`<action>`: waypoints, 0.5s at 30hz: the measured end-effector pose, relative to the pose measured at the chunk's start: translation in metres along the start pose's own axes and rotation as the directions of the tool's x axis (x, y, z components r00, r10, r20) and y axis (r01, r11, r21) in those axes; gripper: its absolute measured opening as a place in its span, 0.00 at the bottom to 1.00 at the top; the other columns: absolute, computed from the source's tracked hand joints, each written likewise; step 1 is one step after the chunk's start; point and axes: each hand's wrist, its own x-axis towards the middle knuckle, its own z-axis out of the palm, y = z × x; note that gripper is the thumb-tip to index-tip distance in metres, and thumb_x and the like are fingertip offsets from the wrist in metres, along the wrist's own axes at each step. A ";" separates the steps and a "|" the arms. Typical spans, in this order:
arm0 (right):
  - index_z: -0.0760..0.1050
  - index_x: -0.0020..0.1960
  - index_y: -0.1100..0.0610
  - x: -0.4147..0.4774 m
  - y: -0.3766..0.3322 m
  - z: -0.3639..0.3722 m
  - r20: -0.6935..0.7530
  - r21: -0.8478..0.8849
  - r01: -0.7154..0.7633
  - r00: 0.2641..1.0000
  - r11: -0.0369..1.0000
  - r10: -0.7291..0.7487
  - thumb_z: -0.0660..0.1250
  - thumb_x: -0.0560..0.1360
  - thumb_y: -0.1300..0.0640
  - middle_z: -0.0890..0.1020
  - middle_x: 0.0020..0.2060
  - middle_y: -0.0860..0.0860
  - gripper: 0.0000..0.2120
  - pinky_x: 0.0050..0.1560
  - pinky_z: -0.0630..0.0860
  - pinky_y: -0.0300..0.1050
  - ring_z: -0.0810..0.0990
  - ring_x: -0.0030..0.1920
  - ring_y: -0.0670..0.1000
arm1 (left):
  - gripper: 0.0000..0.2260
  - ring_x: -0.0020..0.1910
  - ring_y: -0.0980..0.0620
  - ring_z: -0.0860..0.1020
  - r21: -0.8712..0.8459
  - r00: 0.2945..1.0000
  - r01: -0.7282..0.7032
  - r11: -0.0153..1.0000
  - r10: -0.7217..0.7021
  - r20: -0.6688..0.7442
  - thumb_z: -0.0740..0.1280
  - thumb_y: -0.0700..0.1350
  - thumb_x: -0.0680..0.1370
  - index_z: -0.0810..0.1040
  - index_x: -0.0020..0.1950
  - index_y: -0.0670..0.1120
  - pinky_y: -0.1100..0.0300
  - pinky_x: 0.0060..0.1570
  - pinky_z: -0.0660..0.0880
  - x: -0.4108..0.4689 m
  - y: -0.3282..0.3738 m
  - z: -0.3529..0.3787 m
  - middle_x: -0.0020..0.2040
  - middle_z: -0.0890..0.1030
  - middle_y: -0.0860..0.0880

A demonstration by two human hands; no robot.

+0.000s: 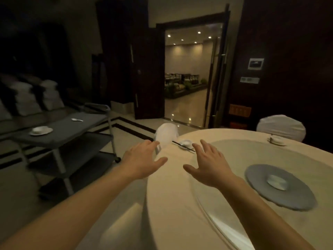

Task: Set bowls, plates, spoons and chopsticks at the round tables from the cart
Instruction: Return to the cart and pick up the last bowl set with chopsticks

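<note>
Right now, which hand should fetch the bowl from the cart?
Likely left: the left hand, open, is nearer the cart and its bowl; the right hand is over the round table.

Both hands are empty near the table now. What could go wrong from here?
The chopsticks lie near the table edge, just ahead of the open right hand; a careless reach could knock them off. The spoon lies loose on the cart top; pushing the cart might make it slide. The dim light may hide such small pieces.
</note>
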 end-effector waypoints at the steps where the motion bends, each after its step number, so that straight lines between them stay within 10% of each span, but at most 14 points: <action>1: 0.52 0.81 0.48 0.016 -0.026 -0.002 -0.010 0.003 0.041 0.999 0.999 -0.041 0.60 0.75 0.30 0.52 0.82 0.54 0.41 0.77 0.53 0.59 0.52 0.80 0.59 | 0.34 0.71 0.49 0.69 0.011 0.999 0.038 0.999 -0.038 -0.019 0.60 0.69 0.76 0.61 0.78 0.55 0.48 0.66 0.68 -0.001 -0.025 -0.014 0.75 0.68 0.51; 15: 0.53 0.80 0.46 0.209 -0.403 0.026 -0.107 0.068 0.511 0.858 0.857 -0.503 0.58 0.76 0.30 0.55 0.81 0.52 0.39 0.77 0.54 0.58 0.53 0.80 0.57 | 0.35 0.75 0.47 0.65 0.104 0.841 0.520 0.848 -0.487 -0.236 0.57 0.72 0.74 0.60 0.78 0.57 0.47 0.71 0.64 -0.024 -0.409 -0.134 0.77 0.65 0.50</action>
